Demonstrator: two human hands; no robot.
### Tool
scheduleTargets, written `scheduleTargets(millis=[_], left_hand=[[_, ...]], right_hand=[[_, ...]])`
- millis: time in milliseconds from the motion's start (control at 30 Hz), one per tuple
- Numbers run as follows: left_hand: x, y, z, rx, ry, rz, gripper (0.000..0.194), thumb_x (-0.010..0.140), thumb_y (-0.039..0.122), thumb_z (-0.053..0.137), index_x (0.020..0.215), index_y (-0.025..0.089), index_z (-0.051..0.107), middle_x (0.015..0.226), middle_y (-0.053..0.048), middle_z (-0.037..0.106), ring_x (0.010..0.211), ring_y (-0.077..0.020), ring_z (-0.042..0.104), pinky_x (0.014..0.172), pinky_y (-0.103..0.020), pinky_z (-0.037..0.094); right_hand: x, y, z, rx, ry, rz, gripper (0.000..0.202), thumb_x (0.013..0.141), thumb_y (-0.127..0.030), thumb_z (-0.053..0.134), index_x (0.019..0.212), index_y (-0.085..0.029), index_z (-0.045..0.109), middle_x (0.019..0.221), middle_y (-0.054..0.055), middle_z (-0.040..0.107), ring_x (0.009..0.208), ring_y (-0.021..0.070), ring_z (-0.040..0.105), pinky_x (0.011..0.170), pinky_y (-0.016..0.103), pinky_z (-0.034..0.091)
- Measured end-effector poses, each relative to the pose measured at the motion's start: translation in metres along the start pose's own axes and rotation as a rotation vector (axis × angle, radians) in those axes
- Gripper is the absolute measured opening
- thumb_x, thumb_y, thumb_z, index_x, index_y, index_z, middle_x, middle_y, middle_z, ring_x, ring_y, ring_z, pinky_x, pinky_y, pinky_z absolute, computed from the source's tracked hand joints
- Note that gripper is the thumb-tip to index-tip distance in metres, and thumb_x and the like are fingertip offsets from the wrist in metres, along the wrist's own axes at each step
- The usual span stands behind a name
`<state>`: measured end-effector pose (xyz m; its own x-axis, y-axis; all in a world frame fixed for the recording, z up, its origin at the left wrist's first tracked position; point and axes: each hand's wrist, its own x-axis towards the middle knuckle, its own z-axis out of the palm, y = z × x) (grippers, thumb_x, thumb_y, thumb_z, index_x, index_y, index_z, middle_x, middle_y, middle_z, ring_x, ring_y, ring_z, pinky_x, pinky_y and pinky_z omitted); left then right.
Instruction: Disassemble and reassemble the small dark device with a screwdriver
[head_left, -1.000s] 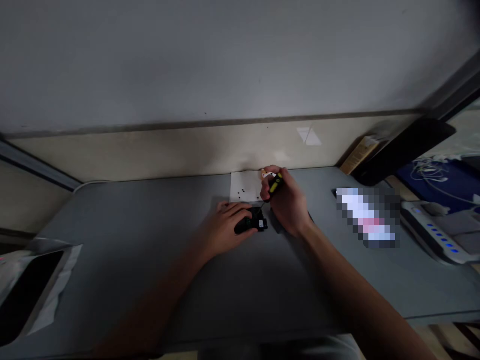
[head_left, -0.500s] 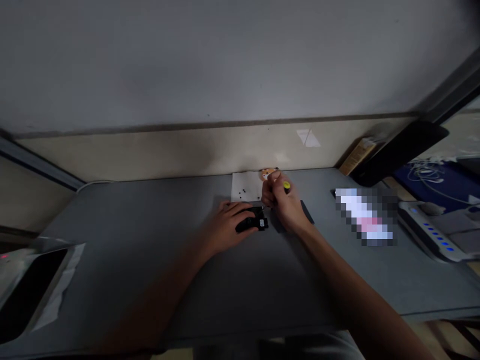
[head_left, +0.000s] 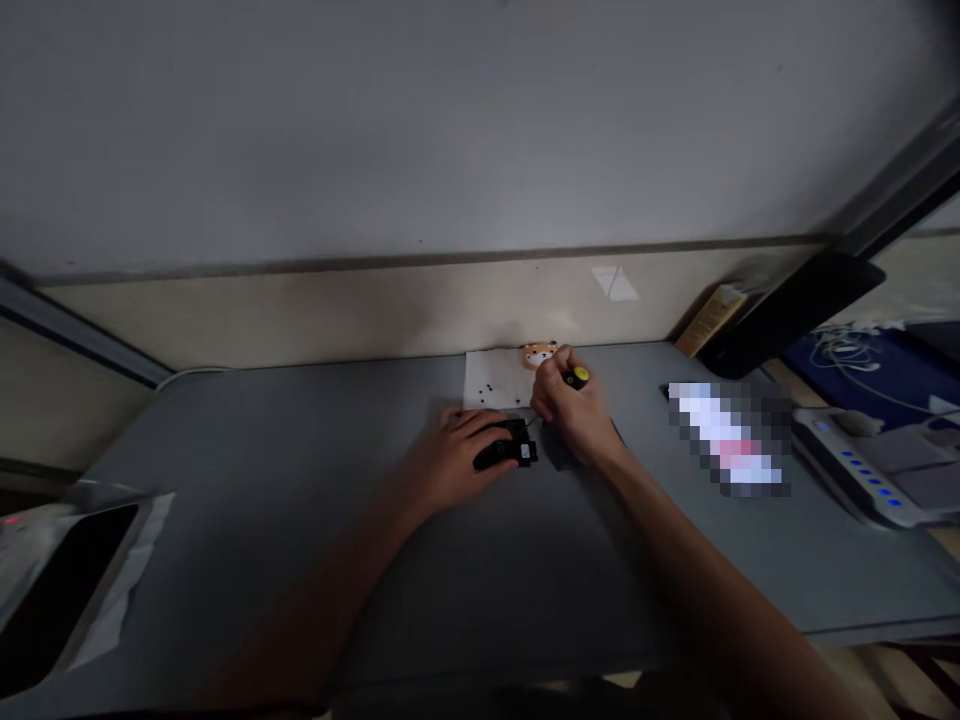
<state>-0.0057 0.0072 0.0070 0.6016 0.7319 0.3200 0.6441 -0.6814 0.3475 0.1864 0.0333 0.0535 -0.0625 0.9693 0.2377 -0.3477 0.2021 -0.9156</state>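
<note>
My left hand is closed around a small black device with a white label, its inside partly bared, pressed down on the grey table. My right hand grips a screwdriver with a black and yellow handle. Its thin shaft slants down to the left, and the tip is over or on the device; contact is too small to tell. Just behind the hands lies a sheet of white paper with several tiny black screws on it. An orange bear-faced item sits at the paper's far right.
To the right lie a blurred-out bright screen and a grey charging dock with blue lights. A cardboard box and a black panel lean at the back right. At the left edge is a dark-screened tablet. A wall closes the back.
The screwdriver has tilted, and its shaft now reaches left over the black device. My right hand has turned slightly. My left hand keeps its hold; the whole view has shifted a little.
</note>
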Motion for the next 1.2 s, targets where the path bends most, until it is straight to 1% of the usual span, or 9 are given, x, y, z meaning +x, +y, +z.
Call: scheduleTargets(millis=[133, 233, 333, 500, 667, 800, 933, 1067, 1200], left_hand=[[-0.001, -0.001, 0.001, 0.021, 0.012, 0.006, 0.021, 0.101, 0.042, 0.066, 0.115, 0.027, 0.073, 0.134, -0.006, 0.073, 0.122, -0.0257, 0.067, 0.109, -0.046, 0.045], [-0.001, -0.001, 0.003, 0.030, 0.028, 0.010, 0.021, 0.101, 0.041, 0.067, 0.114, 0.026, 0.073, 0.132, -0.006, 0.073, 0.120, -0.0257, 0.068, 0.108, -0.045, 0.045], [-0.002, -0.002, 0.003, 0.029, 0.042, 0.020, 0.021, 0.101, 0.041, 0.066, 0.114, 0.026, 0.073, 0.132, -0.007, 0.073, 0.120, -0.0256, 0.068, 0.108, -0.045, 0.045], [-0.001, 0.000, 0.000, 0.011, 0.017, 0.022, 0.021, 0.102, 0.040, 0.064, 0.116, 0.027, 0.073, 0.134, -0.006, 0.073, 0.121, -0.0256, 0.068, 0.108, -0.046, 0.046], [-0.002, 0.000, 0.002, 0.026, 0.023, 0.004, 0.021, 0.102, 0.041, 0.065, 0.115, 0.027, 0.073, 0.134, -0.006, 0.072, 0.122, -0.0261, 0.067, 0.109, -0.047, 0.046], [-0.001, -0.002, 0.004, 0.032, 0.024, 0.010, 0.021, 0.101, 0.040, 0.067, 0.115, 0.026, 0.073, 0.135, -0.007, 0.072, 0.122, -0.0264, 0.066, 0.109, -0.047, 0.046], [-0.001, -0.004, 0.003, 0.025, 0.017, 0.025, 0.021, 0.101, 0.041, 0.066, 0.115, 0.027, 0.073, 0.134, -0.006, 0.072, 0.121, -0.0257, 0.067, 0.108, -0.047, 0.046], [-0.001, -0.002, 0.002, 0.011, 0.025, 0.013, 0.020, 0.101, 0.041, 0.066, 0.114, 0.028, 0.073, 0.134, -0.006, 0.073, 0.121, -0.0252, 0.067, 0.109, -0.047, 0.045], [0.000, 0.001, 0.000, -0.004, 0.027, 0.011, 0.020, 0.101, 0.040, 0.066, 0.115, 0.027, 0.073, 0.132, -0.006, 0.073, 0.119, -0.0252, 0.067, 0.108, -0.046, 0.045]], right_hand=[[0.001, -0.003, 0.003, 0.143, -0.014, 0.041, 0.050, 0.089, -0.077, 0.059, 0.089, -0.027, 0.058, 0.061, -0.006, 0.042, 0.052, 0.0118, 0.038, 0.053, 0.029, 0.037], [0.000, -0.007, 0.001, 0.172, -0.017, 0.060, 0.040, 0.086, -0.064, 0.072, 0.085, -0.026, 0.063, 0.073, -0.001, 0.053, 0.064, 0.0137, 0.051, 0.062, 0.031, 0.045], [-0.001, -0.007, -0.002, 0.171, 0.002, 0.051, 0.048, 0.075, -0.059, 0.086, 0.076, -0.025, 0.053, 0.084, -0.001, 0.058, 0.069, 0.0125, 0.056, 0.064, 0.030, 0.047], [-0.001, -0.003, -0.003, 0.018, 0.008, 0.019, 0.060, 0.078, -0.067, 0.080, 0.074, -0.025, 0.038, 0.059, -0.010, 0.046, 0.044, 0.0069, 0.037, 0.047, 0.025, 0.033], [-0.001, -0.005, 0.005, 0.143, -0.005, 0.030, 0.053, 0.090, -0.079, 0.054, 0.088, -0.026, 0.061, 0.062, -0.005, 0.045, 0.050, 0.0114, 0.038, 0.050, 0.029, 0.034], [-0.001, -0.007, 0.005, 0.197, 0.016, 0.070, 0.039, 0.085, -0.063, 0.071, 0.081, -0.025, 0.065, 0.073, -0.001, 0.051, 0.062, 0.0123, 0.047, 0.060, 0.030, 0.041], [-0.001, -0.005, -0.001, 0.194, 0.043, 0.064, 0.052, 0.072, -0.059, 0.088, 0.072, -0.023, 0.050, 0.080, -0.002, 0.055, 0.064, 0.0102, 0.052, 0.058, 0.028, 0.042], [0.001, -0.003, -0.005, 0.124, 0.030, 0.078, 0.060, 0.076, -0.061, 0.085, 0.072, -0.025, 0.037, 0.060, -0.010, 0.039, 0.046, 0.0067, 0.031, 0.044, 0.024, 0.030], [0.002, -0.006, -0.003, 0.219, 0.001, 0.083, 0.054, 0.083, -0.076, 0.070, 0.079, -0.025, 0.050, 0.058, -0.008, 0.034, 0.048, 0.0088, 0.031, 0.045, 0.024, 0.031]])
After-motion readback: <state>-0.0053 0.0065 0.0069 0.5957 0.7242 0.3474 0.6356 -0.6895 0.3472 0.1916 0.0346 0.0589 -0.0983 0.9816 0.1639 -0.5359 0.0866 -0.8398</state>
